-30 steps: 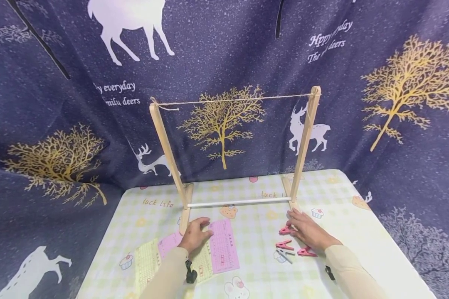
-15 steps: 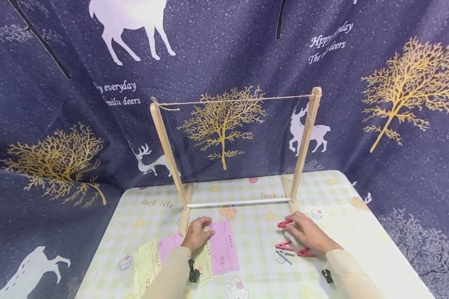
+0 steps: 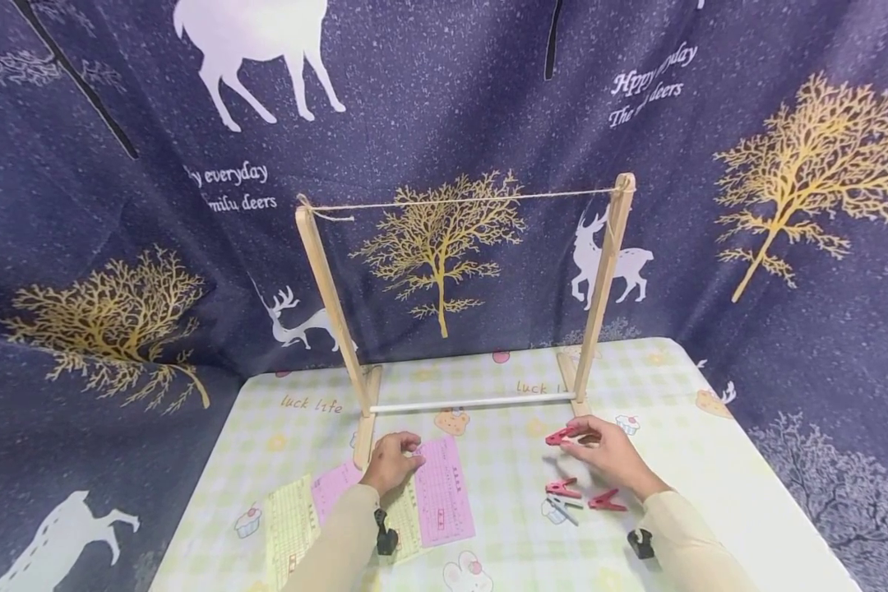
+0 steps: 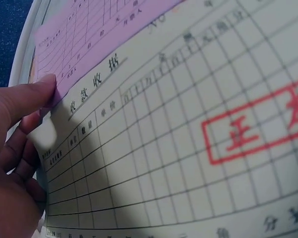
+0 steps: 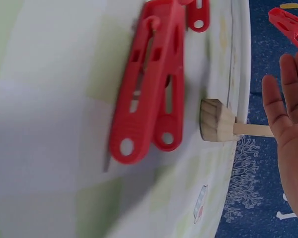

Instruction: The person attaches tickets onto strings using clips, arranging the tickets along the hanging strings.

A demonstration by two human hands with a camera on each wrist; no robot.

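My left hand (image 3: 394,462) is at the top left edge of a pink receipt (image 3: 445,492), pinching that edge between thumb and fingers. In the left wrist view the thumb lies over the pink receipt (image 4: 97,37), beside a pale yellow receipt (image 4: 154,144) printed with a grid and a red stamp. My right hand (image 3: 610,454) holds a red clothespin (image 3: 558,437) between thumb and fingertips, above the table. Two more red clothespins (image 3: 563,487) (image 3: 607,500) and a grey clothespin (image 3: 562,511) lie below that hand. Part of the held clothespin (image 5: 290,27) shows in the right wrist view.
A wooden frame (image 3: 605,279) stands behind the hands, with a string (image 3: 462,200) tied across its top and a white rod (image 3: 474,403) low down. Another yellow receipt (image 3: 290,514) and pink receipt (image 3: 333,483) lie left on the checked tablecloth (image 3: 511,526).
My right hand has picked up the red clothespin and moved it slightly up and left, away from the others. The left hand's thumb and fingers have drawn together at the pink receipt's edge.
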